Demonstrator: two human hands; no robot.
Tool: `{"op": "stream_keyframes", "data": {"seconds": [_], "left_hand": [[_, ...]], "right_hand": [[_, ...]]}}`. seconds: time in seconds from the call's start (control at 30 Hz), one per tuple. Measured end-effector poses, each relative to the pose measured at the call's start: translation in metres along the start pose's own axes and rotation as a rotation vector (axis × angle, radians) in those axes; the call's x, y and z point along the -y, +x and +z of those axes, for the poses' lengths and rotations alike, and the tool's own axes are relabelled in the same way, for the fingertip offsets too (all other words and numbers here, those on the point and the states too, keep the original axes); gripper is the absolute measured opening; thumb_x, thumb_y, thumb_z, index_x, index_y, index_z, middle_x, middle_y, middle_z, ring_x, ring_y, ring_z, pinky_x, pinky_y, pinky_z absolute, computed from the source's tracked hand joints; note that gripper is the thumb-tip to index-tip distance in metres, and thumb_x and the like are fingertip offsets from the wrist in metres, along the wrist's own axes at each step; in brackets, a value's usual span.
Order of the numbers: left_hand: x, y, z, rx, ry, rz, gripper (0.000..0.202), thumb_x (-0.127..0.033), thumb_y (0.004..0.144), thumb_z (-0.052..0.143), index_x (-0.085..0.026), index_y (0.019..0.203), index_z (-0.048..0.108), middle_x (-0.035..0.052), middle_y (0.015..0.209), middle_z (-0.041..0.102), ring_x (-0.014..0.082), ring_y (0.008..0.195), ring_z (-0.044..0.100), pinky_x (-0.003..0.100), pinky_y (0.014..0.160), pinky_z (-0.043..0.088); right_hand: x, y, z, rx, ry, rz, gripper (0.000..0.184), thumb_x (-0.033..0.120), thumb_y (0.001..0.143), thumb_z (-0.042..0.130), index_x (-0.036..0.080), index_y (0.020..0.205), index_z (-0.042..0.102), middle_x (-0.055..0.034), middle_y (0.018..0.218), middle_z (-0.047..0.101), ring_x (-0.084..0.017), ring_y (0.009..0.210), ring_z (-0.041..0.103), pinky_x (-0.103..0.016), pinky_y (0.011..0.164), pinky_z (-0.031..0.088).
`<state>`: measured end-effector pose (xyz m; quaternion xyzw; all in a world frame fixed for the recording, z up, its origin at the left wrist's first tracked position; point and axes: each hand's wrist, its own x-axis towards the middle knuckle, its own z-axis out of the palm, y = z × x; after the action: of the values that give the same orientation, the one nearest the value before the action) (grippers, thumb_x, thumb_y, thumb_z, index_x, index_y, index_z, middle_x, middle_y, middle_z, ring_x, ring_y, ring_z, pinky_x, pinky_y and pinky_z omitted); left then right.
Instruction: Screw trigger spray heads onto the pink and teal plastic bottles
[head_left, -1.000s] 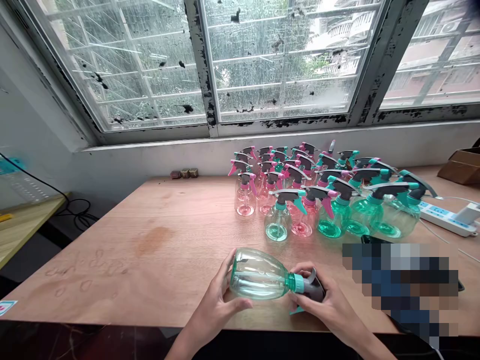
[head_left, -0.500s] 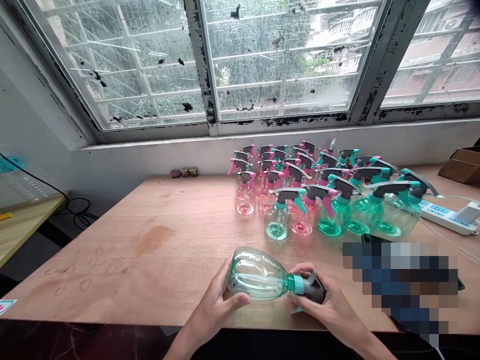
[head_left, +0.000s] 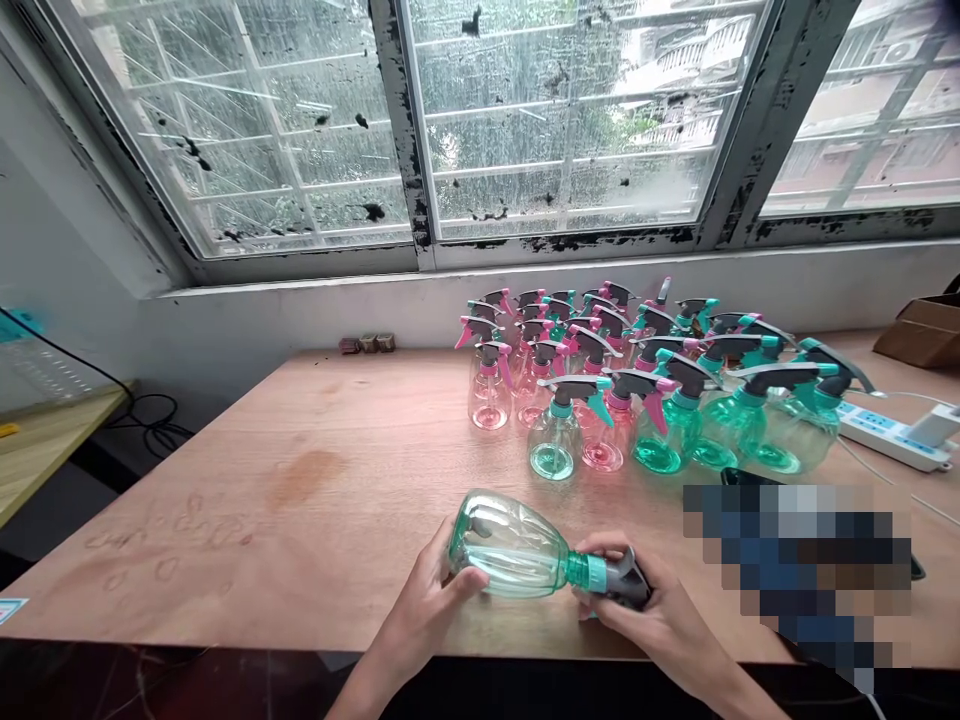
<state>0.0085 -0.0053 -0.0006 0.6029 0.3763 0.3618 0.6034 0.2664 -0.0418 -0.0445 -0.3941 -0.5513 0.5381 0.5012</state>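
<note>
A clear green spray bottle (head_left: 514, 550) lies sideways in the air above the front of the table, its base to the left and its grey and teal spray head to the right. My left hand (head_left: 427, 605) is wrapped round the base end, thumb along the near side. Around the spray head, my right hand (head_left: 649, 610) closes with fingers over the far side and thumb on the near side. The trigger is mostly hidden by the right fingers.
Several green and pink spray bottles (head_left: 553, 440) stand close together at the back right. Beside them lies a white power strip (head_left: 892, 437). A pixelated patch covers something dark at the right front. Small brown blocks (head_left: 367, 344) sit by the wall, and a brown box (head_left: 919, 335) is far right.
The held bottle has shifted slightly left, and its spray head has turned a little between my fingers. Both hands keep their hold.
</note>
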Motion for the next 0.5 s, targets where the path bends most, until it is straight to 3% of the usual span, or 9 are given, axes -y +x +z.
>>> {"op": "stream_keyframes", "data": {"seconds": [0.2,0.37,0.5], "left_hand": [[0.003,-0.001,-0.001,0.025,-0.041,0.025,0.085,-0.051,0.083,0.072,-0.029,0.153,0.031,0.009,0.147,0.054,0.0343,0.139,0.043,0.043,0.113,0.038],[0.014,-0.005,-0.005,0.07,-0.01,0.005,0.094,-0.041,0.083,0.076,-0.032,0.157,0.018,0.0062,0.161,0.035,0.0323,0.149,0.028,0.044,0.122,0.025],[0.018,-0.007,-0.004,0.093,0.057,0.007,0.1,-0.029,0.089,0.071,-0.041,0.156,-0.002,0.0037,0.165,0.026,0.029,0.149,0.03,0.047,0.124,0.019]], "right_hand": [[0.009,0.001,0.0,-0.025,0.046,0.072,0.024,0.027,0.083,0.078,0.024,0.101,0.064,0.0029,0.08,0.066,-0.017,0.064,0.069,-0.029,0.063,0.057],[0.009,0.003,0.0,-0.086,0.033,0.065,0.026,0.035,0.08,0.08,0.023,0.098,0.065,0.0031,0.072,0.067,-0.018,0.058,0.07,-0.028,0.059,0.057],[0.007,0.004,0.0,-0.149,0.046,0.063,0.03,0.039,0.079,0.081,0.022,0.097,0.065,0.0027,0.07,0.067,-0.017,0.055,0.069,-0.028,0.057,0.058]]}}
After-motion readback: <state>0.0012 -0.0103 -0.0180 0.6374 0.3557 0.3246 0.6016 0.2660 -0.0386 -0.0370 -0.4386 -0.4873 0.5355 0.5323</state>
